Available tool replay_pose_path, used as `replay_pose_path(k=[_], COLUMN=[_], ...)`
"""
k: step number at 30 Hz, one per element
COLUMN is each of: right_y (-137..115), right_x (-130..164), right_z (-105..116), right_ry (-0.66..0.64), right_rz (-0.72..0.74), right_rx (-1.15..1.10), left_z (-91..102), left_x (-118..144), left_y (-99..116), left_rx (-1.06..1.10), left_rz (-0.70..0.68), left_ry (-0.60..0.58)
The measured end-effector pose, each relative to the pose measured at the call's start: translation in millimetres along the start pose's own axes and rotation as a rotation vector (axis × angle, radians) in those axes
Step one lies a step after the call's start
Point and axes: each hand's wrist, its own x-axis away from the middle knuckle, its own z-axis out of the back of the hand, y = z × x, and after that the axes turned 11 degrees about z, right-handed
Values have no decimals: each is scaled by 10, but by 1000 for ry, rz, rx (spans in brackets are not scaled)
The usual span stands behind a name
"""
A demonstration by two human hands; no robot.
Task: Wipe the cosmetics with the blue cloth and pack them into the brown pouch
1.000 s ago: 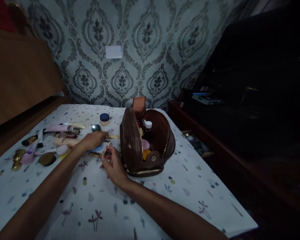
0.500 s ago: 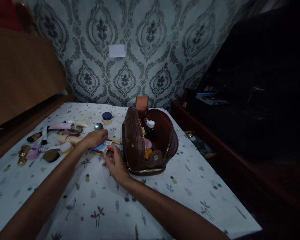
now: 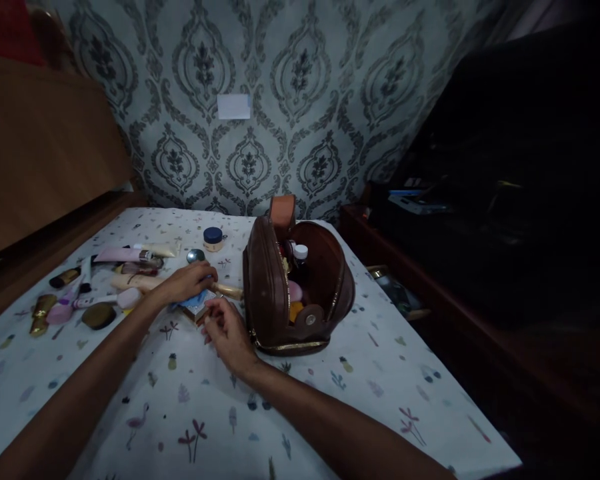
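Left grip (image 3: 188,281) arches over blue box (image 3: 198,303); right grip (image 3: 230,339) curls alongside.

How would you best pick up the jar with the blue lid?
Probably around its round sides, coming from above: the jar is squat and stands upright. The round silvery thing in front makes a low front approach less handy.

Reaches in with the left forearm (image 3: 97,377) from the lower left and the right forearm (image 3: 325,413) from the lower right, both bare and slanting toward each other. Holds the left hand (image 3: 187,281) palm down, back upward, with fingers bent and partly hidden beneath. Holds the right hand (image 3: 231,335) slightly nearer the body, fingers loosely curled toward the left. Bends neither wrist sharply; leaves a narrow gap between both hands.
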Motion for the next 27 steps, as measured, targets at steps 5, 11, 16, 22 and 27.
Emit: replay_pose_path(k=[5, 11, 16, 22, 27], right_y=[-4, -72, -73, -105, -130], right_x=[15, 7, 26, 65, 64], right_z=[-16, -4, 5, -3, 10], right_ry=[-13, -24, -60, -155, -171], right_rz=[14, -39, -57, 13, 42], right_rx=[16, 14, 55, 264, 295], left_z=[-9, 28, 115, 156, 207], left_x=[7, 45, 125, 151, 190], left_y=[-40, 64, 231, 298, 386], left_rx=[85, -27, -161, -251, -296], left_rz=[-83, -40, 35, 106, 151], left_ry=[-20, -28, -51, -96, -97])
